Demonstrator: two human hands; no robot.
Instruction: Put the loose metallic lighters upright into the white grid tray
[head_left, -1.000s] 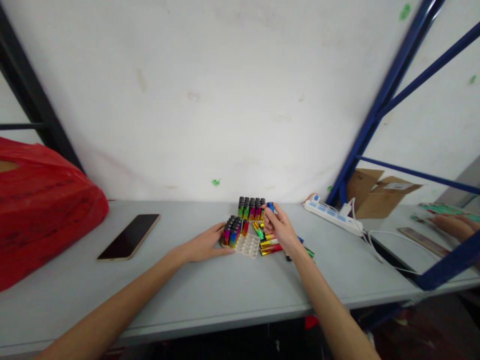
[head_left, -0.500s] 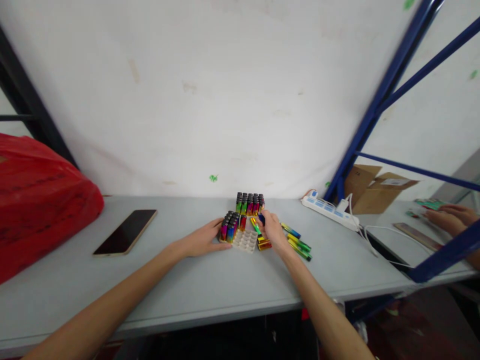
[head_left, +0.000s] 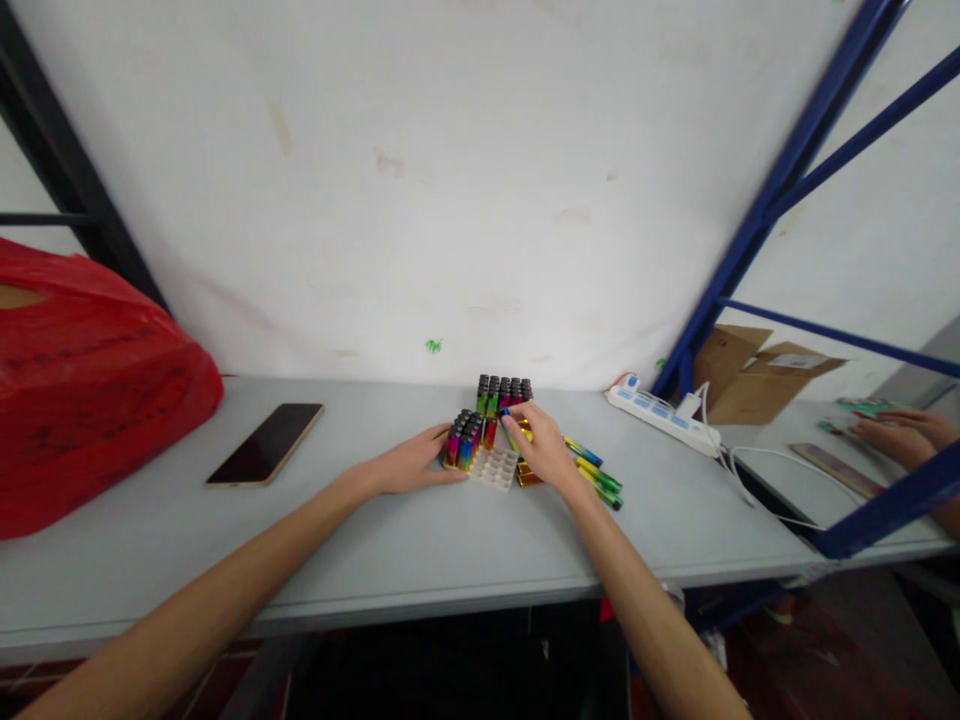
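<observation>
My left hand grips the left end of a white tray with round cells, thumb along its front edge and fingers behind. Upright lighters with black tops and shiny rainbow bodies fill the tray's left part; bare cells show on the right. My right hand is closed on a lighter with a blue end, held just above the tray's back right part. Its fingers partly hide the lighter. Loose yellow and green lighters lie right of this hand, and golden ones lie under it.
Behind the tray stands a block of upright lighters. A phone and a red plastic bag are at the left. At the right are a power strip, a cardboard box, a blue rack post and another person's hands.
My right hand has lifted slightly and moved left with the lighter, from over the loose lighters to the tray. My left hand stays on the tray. The view has shifted slightly.
</observation>
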